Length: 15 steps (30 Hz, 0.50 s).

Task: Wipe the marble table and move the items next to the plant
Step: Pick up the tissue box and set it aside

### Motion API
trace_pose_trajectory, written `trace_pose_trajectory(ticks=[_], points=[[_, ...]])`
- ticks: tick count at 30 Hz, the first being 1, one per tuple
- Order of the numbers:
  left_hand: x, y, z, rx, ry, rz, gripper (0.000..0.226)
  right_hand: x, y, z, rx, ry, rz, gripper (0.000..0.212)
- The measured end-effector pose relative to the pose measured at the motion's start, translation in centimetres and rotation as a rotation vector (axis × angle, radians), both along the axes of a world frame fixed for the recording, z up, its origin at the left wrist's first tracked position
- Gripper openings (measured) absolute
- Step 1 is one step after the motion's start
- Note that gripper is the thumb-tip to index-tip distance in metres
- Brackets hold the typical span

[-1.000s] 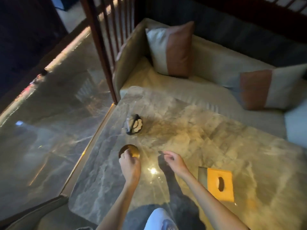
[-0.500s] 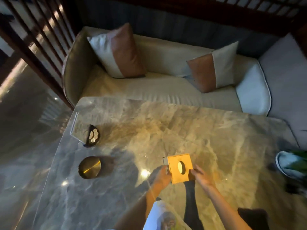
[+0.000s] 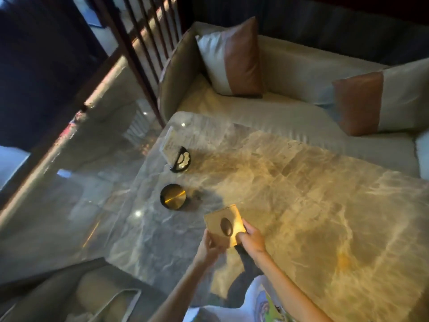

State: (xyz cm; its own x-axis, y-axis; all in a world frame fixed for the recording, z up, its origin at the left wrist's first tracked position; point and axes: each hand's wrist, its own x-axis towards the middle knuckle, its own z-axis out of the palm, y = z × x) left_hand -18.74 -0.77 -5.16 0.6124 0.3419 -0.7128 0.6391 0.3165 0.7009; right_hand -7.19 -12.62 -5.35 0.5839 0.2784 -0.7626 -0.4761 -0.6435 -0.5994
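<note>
Both hands, left (image 3: 209,246) and right (image 3: 251,239), gripped the box (image 3: 224,226) over the worktop (image 3: 301,194). A gold dish (image 3: 173,196) sat near. A black dish (image 3: 182,160) sat farther back.

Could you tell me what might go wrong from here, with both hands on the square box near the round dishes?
The left hand and right hand hold the square gold box only at its near edges, so it may tip or slip. The round gold dish sits just beyond it and could get knocked. The clear card stand stands close to the marble table's left edge; a bump might push it off.
</note>
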Motion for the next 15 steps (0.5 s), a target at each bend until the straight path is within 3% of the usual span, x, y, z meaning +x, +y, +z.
trace_pose_trajectory(ticks=[5,9,15], points=[[-6.1,3.7,0.8,0.025,0.107,0.198,0.069,-4.5,6.4,0.8,-0.008,0.02,0.213,0.057],[-8.5,5.0,2.2,-0.011,0.115,0.274,0.05,-6.1,9.9,1.5,-0.038,0.043,0.37,0.054],[-10.7,5.9,1.9,-0.044,0.128,0.36,0.058,-7.2,12.3,0.9,-0.062,0.105,0.413,0.063]])
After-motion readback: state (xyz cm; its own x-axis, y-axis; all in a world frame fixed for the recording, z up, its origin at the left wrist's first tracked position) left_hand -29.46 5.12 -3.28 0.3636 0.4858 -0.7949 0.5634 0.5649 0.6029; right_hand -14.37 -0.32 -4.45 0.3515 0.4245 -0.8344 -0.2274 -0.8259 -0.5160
